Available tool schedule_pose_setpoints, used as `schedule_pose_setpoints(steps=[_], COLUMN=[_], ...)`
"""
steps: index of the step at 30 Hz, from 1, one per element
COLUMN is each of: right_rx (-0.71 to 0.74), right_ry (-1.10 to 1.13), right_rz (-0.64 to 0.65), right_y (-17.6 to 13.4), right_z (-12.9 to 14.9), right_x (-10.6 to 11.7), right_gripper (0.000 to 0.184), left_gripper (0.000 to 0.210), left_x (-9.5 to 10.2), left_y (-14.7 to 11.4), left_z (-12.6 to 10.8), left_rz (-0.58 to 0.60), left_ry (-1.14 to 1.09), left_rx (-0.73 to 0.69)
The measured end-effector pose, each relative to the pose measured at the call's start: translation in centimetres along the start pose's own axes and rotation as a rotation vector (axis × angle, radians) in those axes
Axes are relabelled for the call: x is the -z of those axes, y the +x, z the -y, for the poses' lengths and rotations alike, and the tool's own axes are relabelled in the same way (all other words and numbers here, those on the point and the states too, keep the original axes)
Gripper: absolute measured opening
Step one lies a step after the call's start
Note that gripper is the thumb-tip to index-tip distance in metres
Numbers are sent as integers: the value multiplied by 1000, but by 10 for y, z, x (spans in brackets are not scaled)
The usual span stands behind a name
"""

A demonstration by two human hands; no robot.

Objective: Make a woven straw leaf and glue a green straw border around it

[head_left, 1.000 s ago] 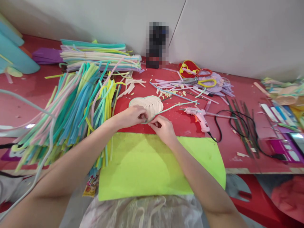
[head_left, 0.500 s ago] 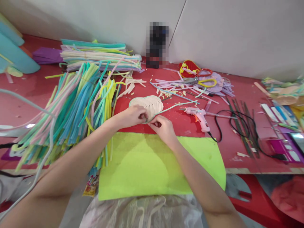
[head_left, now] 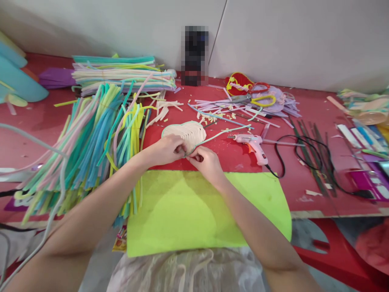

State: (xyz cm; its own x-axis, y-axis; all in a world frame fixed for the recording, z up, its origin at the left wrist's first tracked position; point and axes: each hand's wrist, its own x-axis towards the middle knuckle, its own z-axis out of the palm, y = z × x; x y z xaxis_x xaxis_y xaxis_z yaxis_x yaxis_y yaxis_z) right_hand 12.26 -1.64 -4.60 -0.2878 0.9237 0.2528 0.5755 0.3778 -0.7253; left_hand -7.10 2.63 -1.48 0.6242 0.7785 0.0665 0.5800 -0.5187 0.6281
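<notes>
A cream heart (head_left: 192,134) made of ridged rows of fuzzy strips lies on the red tabletop, with a thin pale green edging along its rim. My left hand (head_left: 170,149) is closed at its lower tip, fingertips pinched on the edge. Right beside it, my right hand (head_left: 206,162) pinches a pale green pipe cleaner (head_left: 223,133) against the same tip. The strip's free end runs up to the right. My fingers hide the tip itself. To the right lies a pink glue gun (head_left: 252,147), its nozzle pointing left.
Bundles of coloured pipe cleaners (head_left: 94,134) fill the left side. Scissors with yellow and red handles (head_left: 263,99) lie among lilac strips (head_left: 212,104) behind. A black cable (head_left: 281,158) loops at right. A lime-green sheet (head_left: 182,211) covers the front edge.
The camera view has shifted slightly. Both hands stay pinched at the heart's lower tip, the fingertips a little closer together.
</notes>
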Motion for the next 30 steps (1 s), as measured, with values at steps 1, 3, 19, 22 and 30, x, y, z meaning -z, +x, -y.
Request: schedule_pose_setpoints(steps=[1,3,19,22,30], right_rx=[2,6,-27,-44,-42], right_ry=[3,11,31,38,12], right_rz=[-1,-5,-7,-12,-24], right_y=[0,0,0,0,0], right_z=[0,0,2,1,3], right_x=[0,0,1,0,-1], right_gripper=[15,15,18,18,19], left_gripper=[11,11,11,12,10], left_x=[0,0,1,0,-1], left_y=[0,0,0,0,-1], left_z=[0,-1,-4,-2,1], left_rz=[0,6,12,8,17], left_ry=[3,2,6,-3,-2], left_rx=[-2,-5,21,19,10])
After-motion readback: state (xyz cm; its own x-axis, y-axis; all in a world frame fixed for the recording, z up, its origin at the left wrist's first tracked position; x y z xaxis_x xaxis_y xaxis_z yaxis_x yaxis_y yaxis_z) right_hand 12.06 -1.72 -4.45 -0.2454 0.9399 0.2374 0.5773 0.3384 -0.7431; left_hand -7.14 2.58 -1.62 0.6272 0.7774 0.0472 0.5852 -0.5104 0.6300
